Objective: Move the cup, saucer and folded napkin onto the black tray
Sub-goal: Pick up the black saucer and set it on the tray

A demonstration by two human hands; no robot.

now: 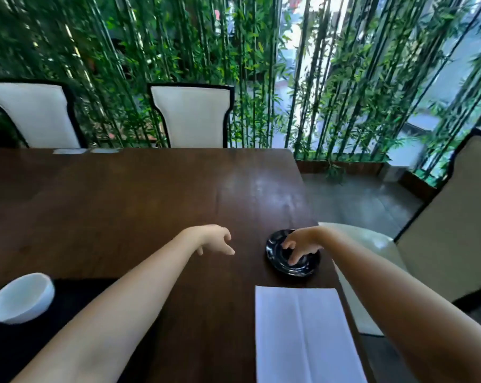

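Note:
A glossy black saucer [278, 258] lies on the dark wooden table near its right edge. My right hand [300, 244] is over it, fingers spread and touching its surface, not closed around it. My left hand [216, 240] hovers a little to the left of the saucer, fingers loosely apart, holding nothing. A white cup [21, 298] rests on the black tray [68, 313] at the lower left. A folded white napkin [303, 333] lies flat on the table below the saucer.
The table [123, 203] ends just right of the saucer and napkin. A cream chair [441, 230] stands to the right, with two white chairs [191, 114] at the far side. Bamboo fills the background.

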